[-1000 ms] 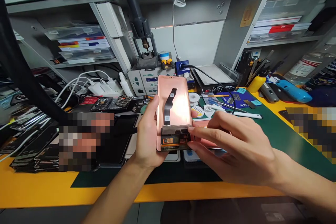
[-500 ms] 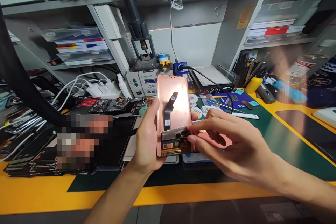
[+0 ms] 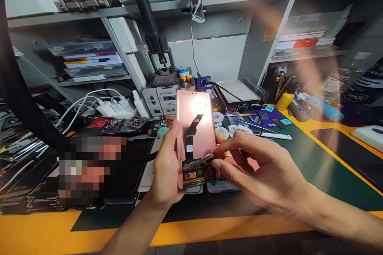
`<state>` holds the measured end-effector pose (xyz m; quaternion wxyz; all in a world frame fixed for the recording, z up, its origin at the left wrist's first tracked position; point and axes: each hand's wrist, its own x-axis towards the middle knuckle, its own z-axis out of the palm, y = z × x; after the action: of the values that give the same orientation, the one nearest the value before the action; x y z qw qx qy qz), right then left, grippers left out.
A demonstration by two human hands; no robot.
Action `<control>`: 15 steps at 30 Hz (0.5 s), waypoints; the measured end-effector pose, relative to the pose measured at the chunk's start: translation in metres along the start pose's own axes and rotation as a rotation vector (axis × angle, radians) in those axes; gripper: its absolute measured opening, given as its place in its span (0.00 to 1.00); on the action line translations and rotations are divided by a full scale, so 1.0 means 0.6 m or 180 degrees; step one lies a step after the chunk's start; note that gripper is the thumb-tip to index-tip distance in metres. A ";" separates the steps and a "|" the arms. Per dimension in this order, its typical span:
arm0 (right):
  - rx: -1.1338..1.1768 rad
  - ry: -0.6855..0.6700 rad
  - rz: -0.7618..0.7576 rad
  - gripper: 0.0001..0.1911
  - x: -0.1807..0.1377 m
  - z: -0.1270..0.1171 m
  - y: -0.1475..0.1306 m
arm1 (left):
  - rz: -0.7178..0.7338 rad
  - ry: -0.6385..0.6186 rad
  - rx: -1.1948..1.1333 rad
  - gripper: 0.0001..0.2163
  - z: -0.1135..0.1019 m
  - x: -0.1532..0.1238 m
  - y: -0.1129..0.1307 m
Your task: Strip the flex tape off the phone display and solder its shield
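Copper-coloured phone panel (image 3: 201, 139), centre of frame, cradled by its long edges in the left hand (image 3: 166, 167); probably light, stiff, slippery and fragile, hence best gripped there. Right hand (image 3: 265, 167) pinches the grey flap (image 3: 201, 162), apparently thin and pliant, by its right end. Glare washes out the upper panel; its far face is hidden.

Behind the phone panel (image 3: 206, 135), most fingers of my left hand (image 3: 166, 167) are hidden; my right hand (image 3: 266, 171) partly covers a pink sheet (image 3: 233, 161). Square blocks (image 3: 89, 175) mask items at left. Bottle (image 3: 335, 81) at right blurred, label unreadable; white device (image 3: 369, 137) cut by right edge.
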<state>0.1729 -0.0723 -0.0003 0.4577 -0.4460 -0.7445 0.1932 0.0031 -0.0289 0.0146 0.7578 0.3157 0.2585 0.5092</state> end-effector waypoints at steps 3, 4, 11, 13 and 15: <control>0.0006 -0.0008 -0.0030 0.02 0.001 -0.002 0.000 | 0.0020 0.0101 0.0065 0.23 -0.003 0.001 -0.001; 0.0032 -0.0015 -0.0015 0.02 0.001 -0.002 0.001 | 0.0011 0.0101 0.0081 0.23 -0.005 0.001 -0.002; 0.0198 -0.0067 0.0183 0.03 0.004 -0.002 0.004 | 0.0095 -0.0131 0.0128 0.24 -0.002 -0.001 -0.005; 0.0086 -0.0014 0.0058 0.04 0.004 -0.003 0.004 | 0.0099 -0.0233 0.0087 0.24 0.001 -0.001 -0.006; -0.0051 0.0035 -0.0169 0.06 0.003 -0.003 0.005 | 0.0054 -0.0348 0.0051 0.24 0.002 -0.001 -0.007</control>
<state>0.1755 -0.0694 -0.0006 0.4632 -0.4308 -0.7550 0.1726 0.0065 -0.0313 0.0122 0.7639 0.3512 0.2181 0.4955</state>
